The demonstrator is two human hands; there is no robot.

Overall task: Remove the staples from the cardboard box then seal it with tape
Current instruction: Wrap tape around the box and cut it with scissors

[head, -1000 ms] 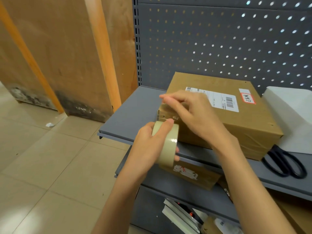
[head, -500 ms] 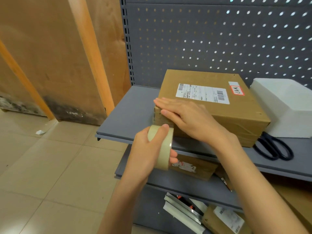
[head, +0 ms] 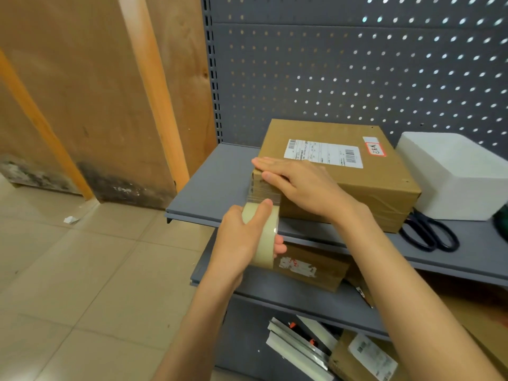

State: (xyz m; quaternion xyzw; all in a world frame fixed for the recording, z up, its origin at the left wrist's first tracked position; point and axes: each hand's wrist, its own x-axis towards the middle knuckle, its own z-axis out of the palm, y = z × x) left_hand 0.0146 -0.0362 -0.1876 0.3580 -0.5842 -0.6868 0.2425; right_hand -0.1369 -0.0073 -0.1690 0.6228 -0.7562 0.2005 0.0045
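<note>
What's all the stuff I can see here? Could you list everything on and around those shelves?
Brown cardboard box with white shipping label: 1, brown, on the top grey shelf, left part.
Roll of clear packing tape: 1, pale yellowish, at the box's front left corner, a strip stretched up onto the box.
White foam block: 1, white, right of the box.
Black-handled scissors: 1, black, on the shelf in front of the foam block.
Grey metal shelves: 2 seen, grey, against a grey pegboard panel.
Smaller labelled cardboard parcel: 1, brown, on the lower shelf.
Wooden boards: several, brown, at left.
Beige tiled floor: below, at left.
Left hand: holds the tape roll.
Right hand: flat on the box's left edge.
</note>
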